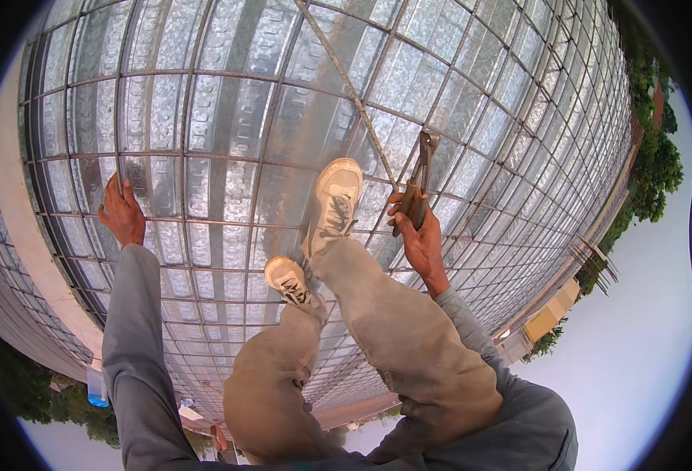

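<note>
My right hand is closed round the dark handles of a pair of end-cutting pincers, whose metal jaws point up and away from me. A thin, rough rod slants down from the far side and ends at this hand; whether the fingers also hold it is hidden. My left hand rests low on the steel rebar mesh, thumb and forefinger closed about one bar near the left side. Beneath the mesh lies ribbed, shiny metal decking.
My shoes stand among the mesh bars, between my hands. A pale concrete edge curves along the left, with more mesh beyond it. Bar ends stick out past the right edge, near trees and a yellow structure.
</note>
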Demonstrator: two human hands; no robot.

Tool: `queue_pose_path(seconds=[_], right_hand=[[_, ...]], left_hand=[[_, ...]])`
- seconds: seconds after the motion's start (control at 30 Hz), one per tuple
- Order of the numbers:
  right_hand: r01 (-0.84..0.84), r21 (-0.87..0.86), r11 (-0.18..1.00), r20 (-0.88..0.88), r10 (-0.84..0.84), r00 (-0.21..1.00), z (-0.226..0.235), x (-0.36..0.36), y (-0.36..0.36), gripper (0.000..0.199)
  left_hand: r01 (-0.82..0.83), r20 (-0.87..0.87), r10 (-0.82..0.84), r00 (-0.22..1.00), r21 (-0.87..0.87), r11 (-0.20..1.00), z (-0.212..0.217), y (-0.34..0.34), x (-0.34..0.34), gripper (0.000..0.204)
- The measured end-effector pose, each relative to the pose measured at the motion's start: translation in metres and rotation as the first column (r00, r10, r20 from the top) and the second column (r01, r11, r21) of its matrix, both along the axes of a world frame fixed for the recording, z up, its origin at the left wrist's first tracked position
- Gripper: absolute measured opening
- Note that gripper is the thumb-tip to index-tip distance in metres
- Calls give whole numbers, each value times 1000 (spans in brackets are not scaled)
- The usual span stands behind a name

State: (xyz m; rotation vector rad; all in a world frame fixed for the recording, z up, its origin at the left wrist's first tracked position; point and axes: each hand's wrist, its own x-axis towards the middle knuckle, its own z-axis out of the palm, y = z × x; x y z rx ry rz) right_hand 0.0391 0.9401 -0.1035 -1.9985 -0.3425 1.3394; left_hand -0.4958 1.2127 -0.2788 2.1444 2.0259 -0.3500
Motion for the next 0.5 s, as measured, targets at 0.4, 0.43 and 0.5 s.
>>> queue_pose_path(seconds=[0.4, 0.43, 0.5], right_hand=[[477, -512, 714, -262, -659, 705, 100, -112, -198, 23], [321, -632, 705, -288, -598, 748, 130, -123, -249, 24], [-5, -811, 585, -318, -433, 843, 203, -147, -334, 23]], left_hand=[[18, 204, 656, 727, -960, 279, 362, -116, 192, 69], [73, 170, 618, 767, -981, 179, 408, -115, 217, 67], [241, 322, 495, 807, -945, 221, 456, -139, 222, 55]])
